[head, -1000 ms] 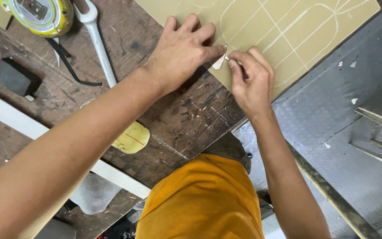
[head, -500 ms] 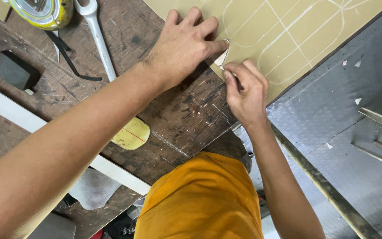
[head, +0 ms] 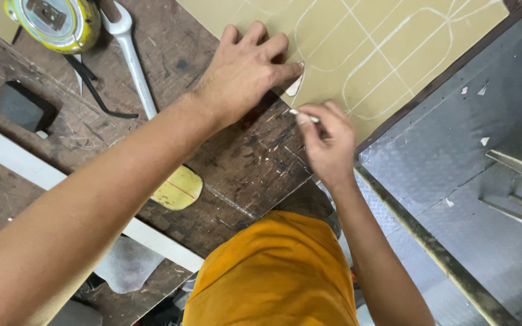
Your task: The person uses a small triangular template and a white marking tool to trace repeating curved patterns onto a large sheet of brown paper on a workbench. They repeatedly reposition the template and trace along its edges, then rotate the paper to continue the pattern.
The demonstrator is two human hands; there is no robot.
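Note:
A tan sheet (head: 394,42) marked with white chalk lines lies on a scarred wooden workbench (head: 237,163). My left hand (head: 243,69) presses flat on the sheet's near corner, fingers spread. A small white template piece (head: 295,84) peeks out beside its fingertips. My right hand (head: 327,142) pinches a thin white stick of chalk (head: 305,116) just off the sheet's edge, close below my left fingers.
A yellow-green tape measure (head: 55,21) and a white spanner (head: 131,54) lie at the bench's far left. A yellow rounded offcut (head: 177,187) sits near a white strip (head: 49,178). Grey chequered metal floor (head: 478,181) lies to the right, with scraps on it.
My right hand has pulled back from the white template piece toward the sheet's edge, now holding the chalk tip clear of it. My left hand stays pressed on the sheet.

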